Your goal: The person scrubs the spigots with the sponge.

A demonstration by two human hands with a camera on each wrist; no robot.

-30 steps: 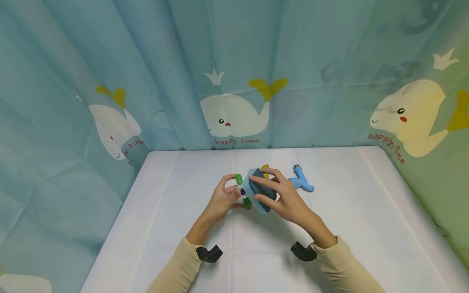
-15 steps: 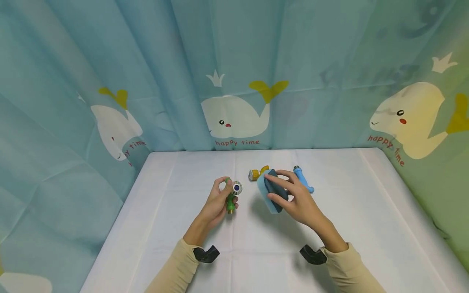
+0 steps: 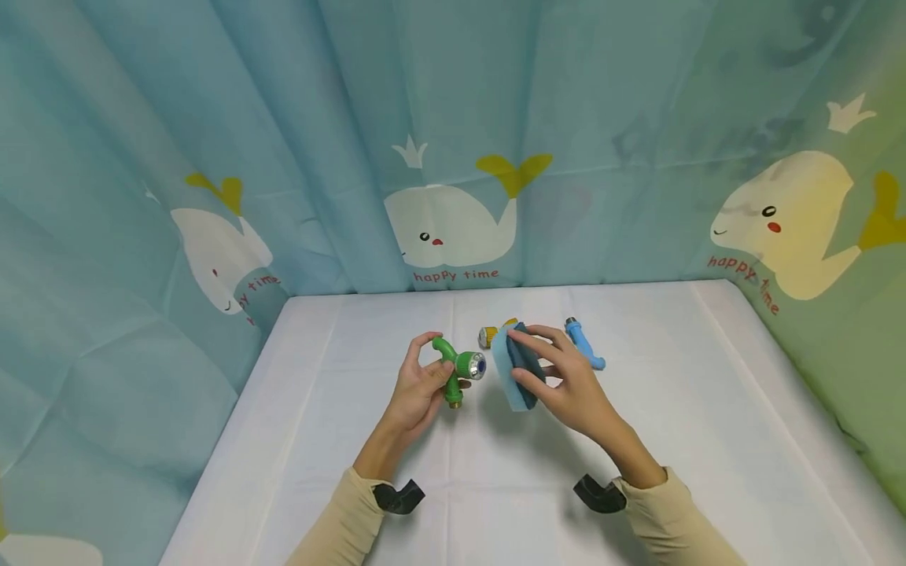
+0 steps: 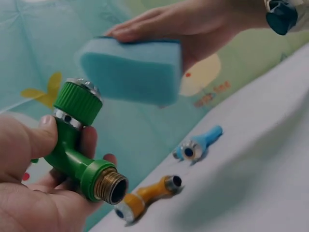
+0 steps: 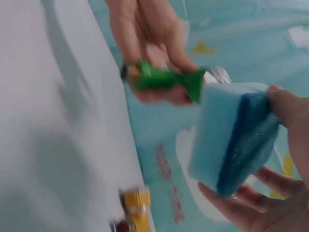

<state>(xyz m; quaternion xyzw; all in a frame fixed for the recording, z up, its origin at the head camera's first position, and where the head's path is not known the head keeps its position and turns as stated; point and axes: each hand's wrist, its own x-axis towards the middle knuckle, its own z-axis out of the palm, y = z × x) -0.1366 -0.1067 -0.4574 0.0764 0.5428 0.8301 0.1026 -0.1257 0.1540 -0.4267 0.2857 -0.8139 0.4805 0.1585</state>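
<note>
My left hand (image 3: 414, 391) grips a green faucet (image 3: 451, 369) above the table; its chrome-capped knob points right, and in the left wrist view its brass threaded end (image 4: 112, 187) sticks out below the thumb. Fingers and thumb of my right hand (image 3: 572, 385) pinch a two-layer sponge (image 3: 520, 368), with a light blue foam side (image 4: 135, 72) facing the faucet and a dark blue scouring side (image 5: 253, 137) toward the palm. A small gap separates sponge and faucet knob in the head view.
Behind the sponge a yellow faucet (image 3: 487, 337) lies on the white table (image 3: 340, 456), partly hidden. Farther right lies a blue faucet (image 3: 583, 344), partly covered by my right hand. A curtain with whale prints (image 3: 453, 224) hangs behind the table.
The sponge has moved off the green faucet to the right, uncovering the yellow faucet's knob. The green faucet has turned in my left hand, its knob swinging from facing up to facing right.
</note>
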